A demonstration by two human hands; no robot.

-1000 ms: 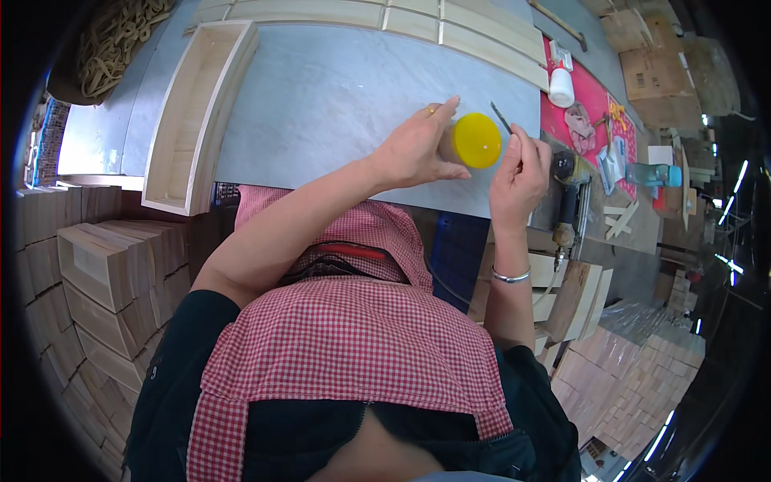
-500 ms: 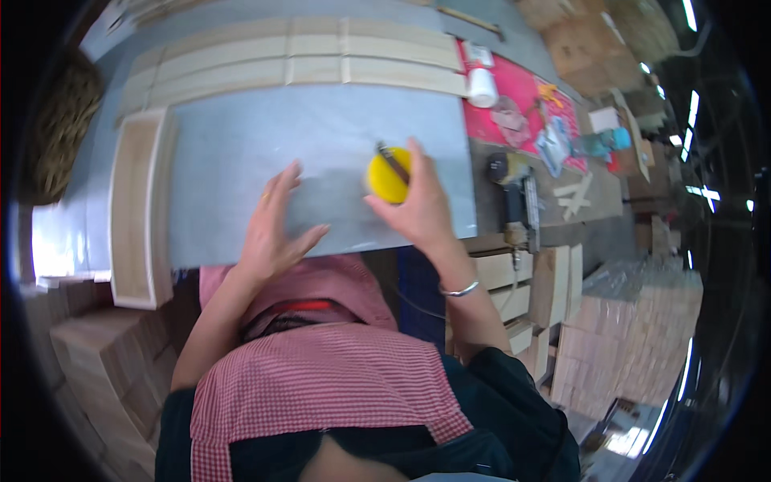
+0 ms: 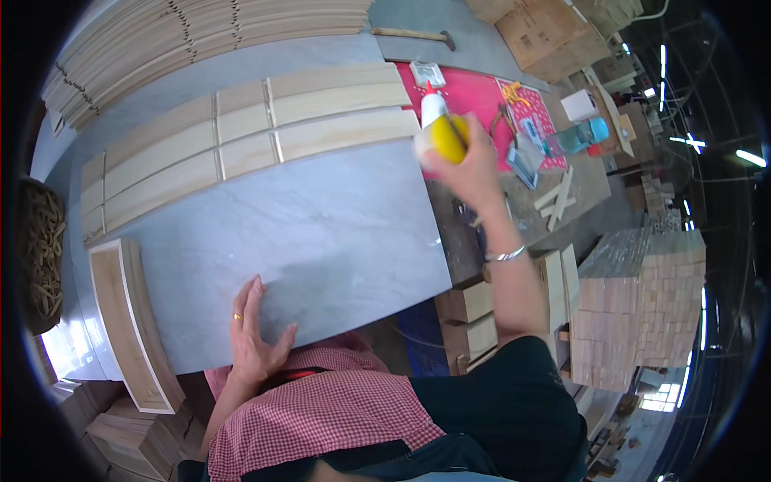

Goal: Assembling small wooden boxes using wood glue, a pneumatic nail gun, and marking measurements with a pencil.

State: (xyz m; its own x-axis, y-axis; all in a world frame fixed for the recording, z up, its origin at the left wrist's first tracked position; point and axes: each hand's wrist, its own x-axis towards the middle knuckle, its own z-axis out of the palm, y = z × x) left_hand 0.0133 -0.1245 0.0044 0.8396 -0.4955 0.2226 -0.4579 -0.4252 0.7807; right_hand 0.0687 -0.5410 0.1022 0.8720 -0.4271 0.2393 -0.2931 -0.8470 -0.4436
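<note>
A round yellow pad (image 3: 446,143) with a dark strap across its top and a pale underside is in my right hand (image 3: 479,175), raised over the right end of the table. Behind it stands a white bottle (image 3: 432,104) with a red tip, partly hidden by the pad. My left hand (image 3: 257,345) is at the near edge of the grey tabletop (image 3: 305,229), fingers apart and holding nothing. Left of that hand, a long shallow wooden box (image 3: 148,345) sits at the table's left end.
Rows of wooden slats (image 3: 189,149) lie along the far side, with stacked boards (image 3: 161,40) beyond. A hammer (image 3: 418,34) lies at the back. On the right are a red mat (image 3: 474,84), a blue-green bottle (image 3: 580,136) and thin wood strips (image 3: 554,197).
My right hand has carried the yellow pad off the tabletop, away and to the right, toward the white bottle. The left hand now lies nearer the table's front edge. The view has shifted.
</note>
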